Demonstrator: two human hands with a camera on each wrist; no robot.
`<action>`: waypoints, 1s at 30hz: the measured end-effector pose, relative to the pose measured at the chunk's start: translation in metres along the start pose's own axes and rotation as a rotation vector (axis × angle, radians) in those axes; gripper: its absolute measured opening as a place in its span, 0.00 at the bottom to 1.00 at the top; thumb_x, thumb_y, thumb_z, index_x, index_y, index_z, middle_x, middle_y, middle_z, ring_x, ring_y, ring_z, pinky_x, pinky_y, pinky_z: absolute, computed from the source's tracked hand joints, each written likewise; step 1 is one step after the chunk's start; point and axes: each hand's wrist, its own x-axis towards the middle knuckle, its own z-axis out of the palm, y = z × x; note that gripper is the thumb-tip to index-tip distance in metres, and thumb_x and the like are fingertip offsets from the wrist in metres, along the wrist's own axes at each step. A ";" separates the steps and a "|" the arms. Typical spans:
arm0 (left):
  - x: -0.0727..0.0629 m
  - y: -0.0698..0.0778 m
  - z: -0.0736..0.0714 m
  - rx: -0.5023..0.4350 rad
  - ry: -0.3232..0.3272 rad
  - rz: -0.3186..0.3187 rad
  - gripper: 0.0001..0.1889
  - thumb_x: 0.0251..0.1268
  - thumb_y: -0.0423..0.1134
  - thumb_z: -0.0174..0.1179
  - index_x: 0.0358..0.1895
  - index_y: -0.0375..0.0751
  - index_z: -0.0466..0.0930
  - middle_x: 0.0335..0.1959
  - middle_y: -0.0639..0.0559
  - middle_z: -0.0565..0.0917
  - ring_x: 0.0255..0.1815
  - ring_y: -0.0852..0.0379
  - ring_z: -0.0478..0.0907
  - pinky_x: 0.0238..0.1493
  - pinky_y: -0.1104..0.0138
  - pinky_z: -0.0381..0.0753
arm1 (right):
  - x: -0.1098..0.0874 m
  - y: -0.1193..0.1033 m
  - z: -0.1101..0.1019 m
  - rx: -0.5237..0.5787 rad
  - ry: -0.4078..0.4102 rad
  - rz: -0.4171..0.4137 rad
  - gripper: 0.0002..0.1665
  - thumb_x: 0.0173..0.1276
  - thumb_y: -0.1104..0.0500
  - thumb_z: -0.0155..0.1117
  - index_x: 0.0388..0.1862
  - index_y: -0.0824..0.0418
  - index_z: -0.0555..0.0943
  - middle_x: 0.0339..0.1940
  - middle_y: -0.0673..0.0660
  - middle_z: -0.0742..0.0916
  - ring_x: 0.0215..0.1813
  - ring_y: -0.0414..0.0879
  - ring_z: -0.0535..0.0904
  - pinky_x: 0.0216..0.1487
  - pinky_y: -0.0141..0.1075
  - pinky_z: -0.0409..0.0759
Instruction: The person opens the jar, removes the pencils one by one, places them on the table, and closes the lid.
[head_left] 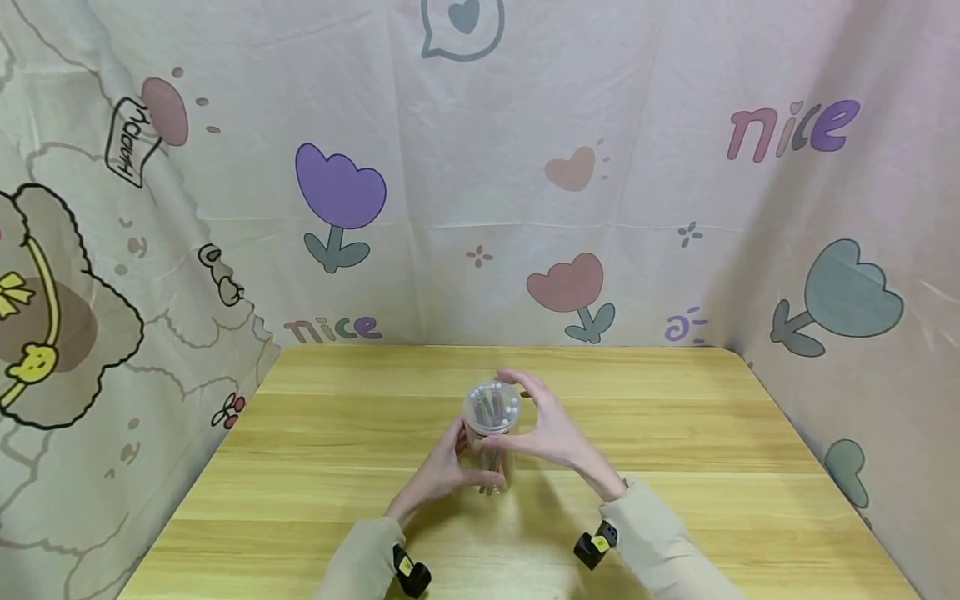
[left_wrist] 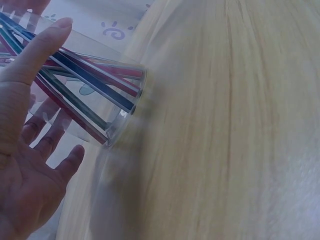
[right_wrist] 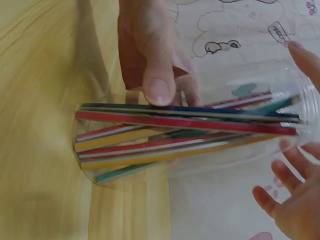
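Note:
A clear plastic jar stands near the middle of the table in the head view. Striped pencils in red, yellow, green and dark blue lean inside it, seen through its wall in both wrist views. My left hand holds the jar's body low down, its thumb lying across the near side. Higher up, my right hand spans the round translucent lid, with the thumb at the front rim and the index finger at the back. Its other fingers curve loosely beside the jar's top.
The wood-grain table extends around the jar on all sides. Behind it hangs a pale printed cloth with flowers and lettering, which also covers the left and right sides. Each sleeve carries a small black wrist camera.

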 end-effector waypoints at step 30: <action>0.000 0.000 0.000 0.004 0.006 -0.006 0.59 0.43 0.41 0.82 0.79 0.54 0.51 0.72 0.47 0.73 0.72 0.42 0.71 0.75 0.39 0.67 | 0.002 -0.005 0.006 -0.011 0.059 0.022 0.52 0.45 0.53 0.85 0.69 0.59 0.72 0.65 0.58 0.80 0.66 0.53 0.74 0.69 0.52 0.74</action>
